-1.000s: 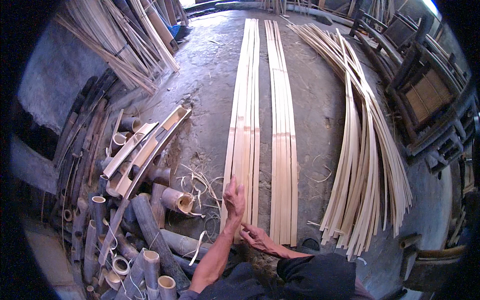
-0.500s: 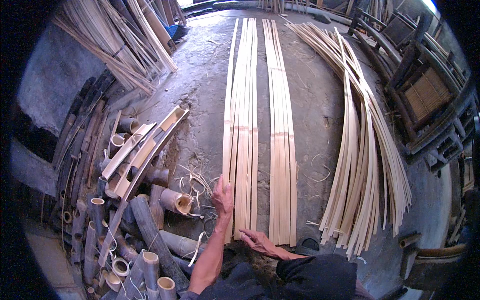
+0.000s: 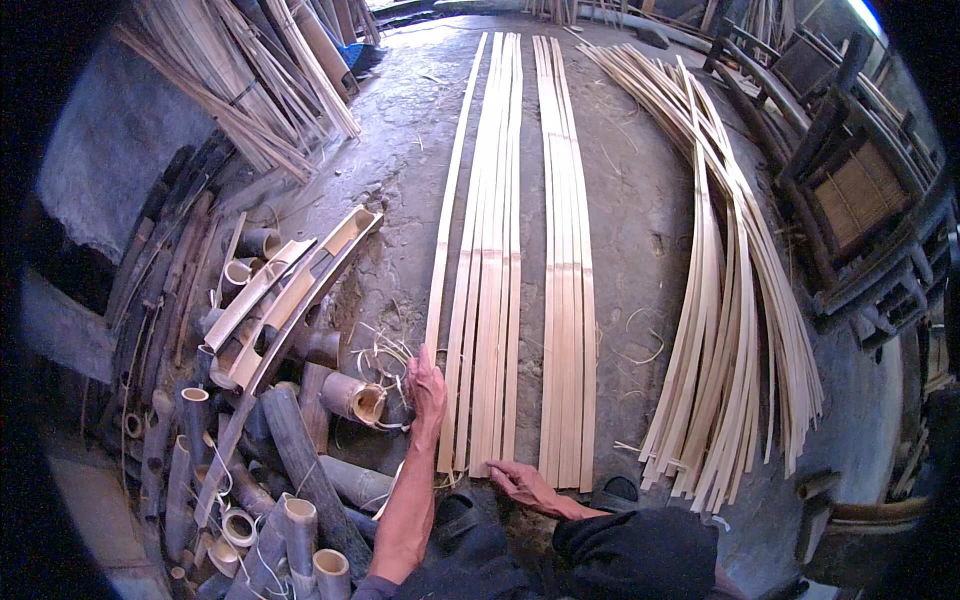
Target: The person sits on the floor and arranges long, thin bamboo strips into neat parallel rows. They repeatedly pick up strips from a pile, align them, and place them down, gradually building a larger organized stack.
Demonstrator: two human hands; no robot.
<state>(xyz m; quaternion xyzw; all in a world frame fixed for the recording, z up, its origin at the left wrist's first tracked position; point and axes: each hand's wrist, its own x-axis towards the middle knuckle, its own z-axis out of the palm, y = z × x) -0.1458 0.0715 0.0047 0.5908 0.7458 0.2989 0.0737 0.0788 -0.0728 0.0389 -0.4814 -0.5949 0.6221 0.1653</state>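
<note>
Long pale bamboo strips [image 3: 486, 300] lie side by side on the floor in front of me. A single bamboo strip [image 3: 447, 230] is set apart at their left, angled away from the group. My left hand [image 3: 427, 398] is closed on this strip near its lower part; the hand and forearm hide where it ends. At the near ends of the group rests my right hand [image 3: 525, 488], its fingers extended and touching the strip ends, holding none that I can see. A second, narrower group of strips [image 3: 568, 330] lies just to the right.
Farther right is a loose, crossing heap of strips [image 3: 735, 290], with dark bamboo chairs [image 3: 850, 190] beyond. Cut bamboo tubes [image 3: 300, 530] and split halves [image 3: 300, 295] crowd the left. Curly shavings [image 3: 385, 360] lie by my left hand; a bundle of strips [image 3: 250, 90] leans farther back.
My left hand has moved left with the single strip, widening the gap between it and the group. My right hand has shifted slightly right at the strip ends.
</note>
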